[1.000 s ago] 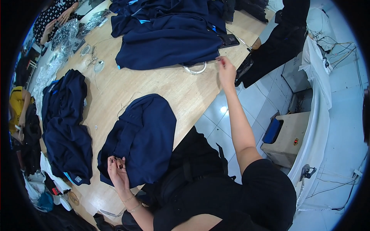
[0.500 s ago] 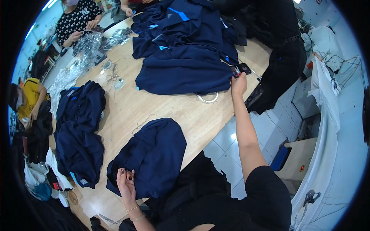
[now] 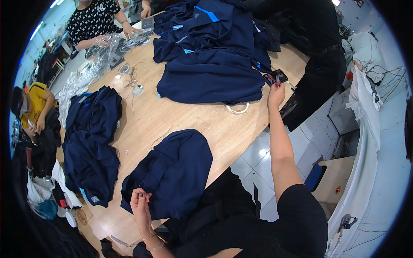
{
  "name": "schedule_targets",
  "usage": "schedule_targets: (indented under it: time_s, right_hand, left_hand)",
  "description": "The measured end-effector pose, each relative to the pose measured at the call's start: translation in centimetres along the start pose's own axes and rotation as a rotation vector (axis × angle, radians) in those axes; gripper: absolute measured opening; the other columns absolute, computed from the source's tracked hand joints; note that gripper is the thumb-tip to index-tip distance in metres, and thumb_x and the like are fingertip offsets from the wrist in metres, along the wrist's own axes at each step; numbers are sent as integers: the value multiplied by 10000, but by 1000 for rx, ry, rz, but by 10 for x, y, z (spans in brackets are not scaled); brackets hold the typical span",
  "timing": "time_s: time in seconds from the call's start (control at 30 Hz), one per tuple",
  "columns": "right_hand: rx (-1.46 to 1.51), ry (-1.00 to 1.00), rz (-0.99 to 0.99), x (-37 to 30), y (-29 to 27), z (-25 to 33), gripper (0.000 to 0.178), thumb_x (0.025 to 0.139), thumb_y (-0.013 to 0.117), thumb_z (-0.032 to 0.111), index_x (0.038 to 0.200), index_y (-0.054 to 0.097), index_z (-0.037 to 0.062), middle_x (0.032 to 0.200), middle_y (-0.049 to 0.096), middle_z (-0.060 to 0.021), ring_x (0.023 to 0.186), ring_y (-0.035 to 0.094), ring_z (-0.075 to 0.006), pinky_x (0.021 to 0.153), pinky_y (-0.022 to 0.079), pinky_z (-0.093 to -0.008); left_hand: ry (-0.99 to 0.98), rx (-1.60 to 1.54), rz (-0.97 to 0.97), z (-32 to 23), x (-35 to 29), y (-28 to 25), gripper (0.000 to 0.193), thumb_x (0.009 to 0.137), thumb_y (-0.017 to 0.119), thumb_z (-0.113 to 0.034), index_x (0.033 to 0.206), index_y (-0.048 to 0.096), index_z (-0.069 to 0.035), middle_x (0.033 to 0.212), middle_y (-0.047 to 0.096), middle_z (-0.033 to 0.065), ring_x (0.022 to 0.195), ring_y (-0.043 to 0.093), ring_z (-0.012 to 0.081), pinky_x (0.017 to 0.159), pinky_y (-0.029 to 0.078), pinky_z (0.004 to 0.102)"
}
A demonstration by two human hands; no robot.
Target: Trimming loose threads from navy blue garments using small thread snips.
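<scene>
Navy garment (image 3: 178, 172) bunched at lower centre, left hand (image 3: 141, 205) over its lower-left edge, fingers curled, pinching or not I can't tell, and at upper right the right hand (image 3: 276, 95) overlaps the black phone (image 3: 271, 78), grip equally unclear!

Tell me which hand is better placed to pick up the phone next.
Right, most likely: the right hand is at the phone, while the left hand is well away, at the nearest navy garment.
</scene>
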State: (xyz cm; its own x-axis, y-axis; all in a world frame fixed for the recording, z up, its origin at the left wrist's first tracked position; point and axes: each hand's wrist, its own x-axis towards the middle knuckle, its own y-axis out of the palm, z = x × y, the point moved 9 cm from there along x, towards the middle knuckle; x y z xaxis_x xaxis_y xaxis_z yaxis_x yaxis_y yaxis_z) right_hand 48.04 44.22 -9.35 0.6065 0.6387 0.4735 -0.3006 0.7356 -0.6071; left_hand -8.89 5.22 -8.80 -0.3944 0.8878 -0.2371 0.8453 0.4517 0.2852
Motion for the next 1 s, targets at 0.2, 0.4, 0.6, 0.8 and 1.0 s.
schedule_targets:
  time_s: [0.2, 0.4, 0.6, 0.8, 1.0]
  right_hand:
    - [350, 124, -131, -29, -29, -11, 234, 863, 604, 192, 894, 475, -1, 776, 593, -191, 742, 579, -368, 695, 429, -448]
    - [573, 225, -12, -85, -41, -1, 228, 872, 616, 177, 831, 469, 8, 698, 508, -89, 652, 473, -218, 634, 395, -369]
    - [985, 334, 130, -114, -41, 33, 152, 907, 572, 153, 794, 480, 108, 625, 405, 60, 497, 362, -36, 439, 276, -222]
    - [1151, 633, 241, -119, -18, 36, 103, 889, 572, 177, 843, 497, 124, 595, 403, 45, 470, 357, -75, 428, 279, -240]
    - [1176, 729, 495, -67, 21, 2, 138, 876, 563, 111, 885, 429, 148, 578, 371, 33, 427, 325, -82, 387, 224, -236]
  left_hand:
    - [-336, 591, 222, -9, -43, -5, 145, 908, 567, -11, 1017, 646, 43, 736, 601, 23, 696, 548, 79, 654, 454, 219]
    - [28, 696, 72, -42, -30, 1, 46, 821, 598, 74, 788, 630, 74, 808, 576, 56, 670, 552, 105, 651, 471, 219]
    - [268, 786, 62, -51, -13, 57, 41, 780, 618, 81, 786, 587, 55, 938, 552, 67, 808, 556, 131, 701, 444, 226]
    - [394, 871, -14, -42, -15, 51, 116, 805, 643, 44, 751, 540, 40, 913, 574, 80, 798, 556, 161, 701, 433, 234]
    - [364, 858, -64, -31, -12, 38, 105, 809, 644, 57, 879, 573, 24, 978, 568, 71, 757, 549, 146, 646, 440, 235]
